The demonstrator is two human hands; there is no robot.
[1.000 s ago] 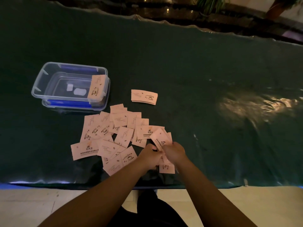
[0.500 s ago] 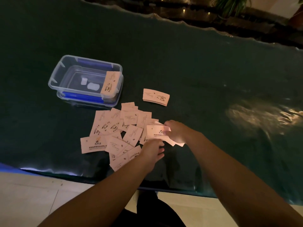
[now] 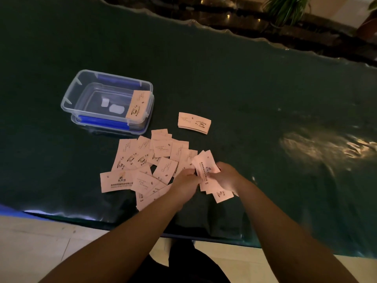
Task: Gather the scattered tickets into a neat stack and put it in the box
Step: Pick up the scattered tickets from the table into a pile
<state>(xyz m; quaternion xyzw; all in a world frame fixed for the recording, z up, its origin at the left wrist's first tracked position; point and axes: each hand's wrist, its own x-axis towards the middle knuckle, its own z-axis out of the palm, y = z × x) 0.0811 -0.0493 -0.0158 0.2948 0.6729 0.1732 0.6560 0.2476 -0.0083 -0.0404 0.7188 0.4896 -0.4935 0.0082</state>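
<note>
Several pale pink tickets (image 3: pixel 142 160) lie scattered and overlapping on the dark green table, just below a clear plastic box (image 3: pixel 85 86). My right hand (image 3: pixel 226 176) grips a fanned bunch of tickets (image 3: pixel 206 168) at the right end of the pile. My left hand (image 3: pixel 185 184) touches the same bunch from the left, fingers curled on it. A small neat stack of tickets (image 3: pixel 193 122) lies apart, above the pile. One stack of tickets (image 3: pixel 137 106) leans against the box's right inner wall.
The box sits on its blue-edged lid (image 3: pixel 102 122) and holds two small white pieces (image 3: pixel 116 108). The table's near edge (image 3: pixel 102 220) runs below the pile, with pale floor beneath. Potted plants (image 3: pixel 285 9) stand beyond the far edge.
Both hands lifted a bunch of tickets from the near edge of the pile. The left hand then came back onto the bunch. The view shifted, so the box now sits further right.
</note>
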